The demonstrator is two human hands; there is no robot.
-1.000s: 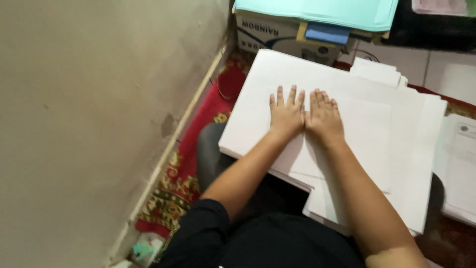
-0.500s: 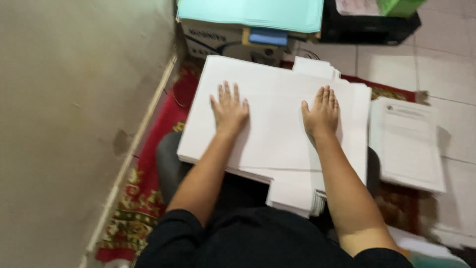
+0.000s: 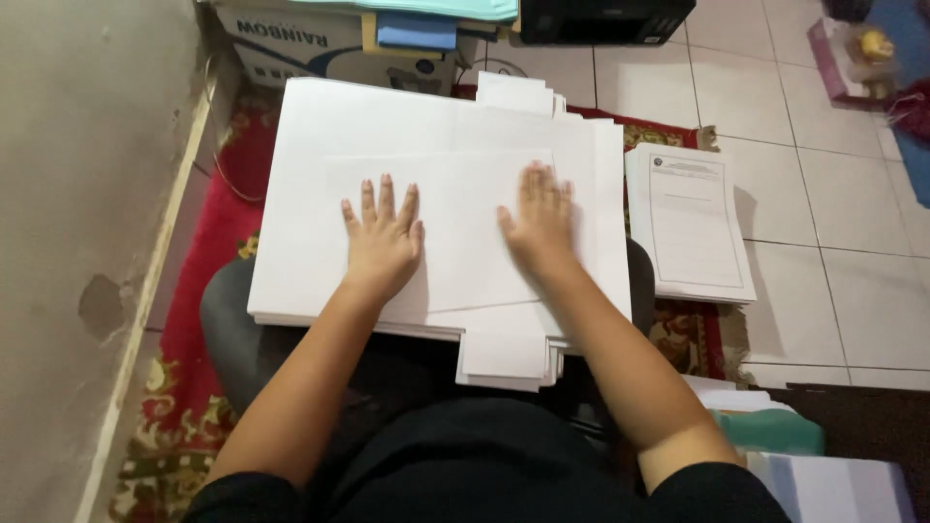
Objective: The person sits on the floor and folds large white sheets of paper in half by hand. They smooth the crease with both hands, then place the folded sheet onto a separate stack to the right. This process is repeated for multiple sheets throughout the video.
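Tiled floor (image 3: 833,223), red rug (image 3: 208,252) along the wall. White paper stack (image 3: 320,145) on the lap; left hand (image 3: 383,237) and right hand (image 3: 541,218) pressed flat, fingers spread, apart, probably smoothing the top sheet. Printed stack (image 3: 693,218) beside

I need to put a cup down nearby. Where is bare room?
Bare: the white floor tiles right of the printed paper pile. Crowded: the big white sheet stack under the left hand and right hand, and the cardboard box beyond.

Beige wall (image 3: 68,194) left, red patterned rug (image 3: 208,252), pale tiled floor (image 3: 833,213).
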